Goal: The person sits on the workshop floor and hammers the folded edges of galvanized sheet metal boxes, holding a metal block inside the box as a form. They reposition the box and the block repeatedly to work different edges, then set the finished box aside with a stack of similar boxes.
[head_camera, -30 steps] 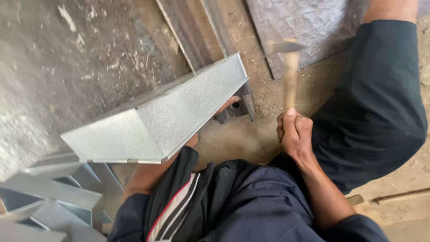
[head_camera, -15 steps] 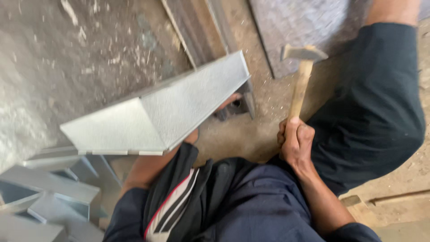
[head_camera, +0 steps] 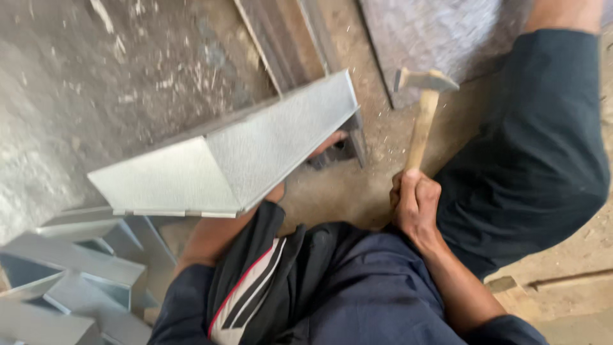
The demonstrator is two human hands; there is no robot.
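Mid-hammering on a folded galvanized sheet-metal piece (head_camera: 255, 153), propped on the concrete floor (head_camera: 115, 70). Right hand (head_camera: 415, 204), fingers wrapped tight round the wooden hammer (head_camera: 423, 115), head raised. Left hand (head_camera: 329, 142) under the sheet – grip hidden, cannot tell. Likely next: a square blow on the sheet's far edge. Similar folded pieces (head_camera: 70, 281) stacked lower left – dusty workshop.

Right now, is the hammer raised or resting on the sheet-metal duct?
Raised. The hammer stands head-up in the right hand, clear of the folded metal duct.

Head camera looks steeply down, close over the lap.
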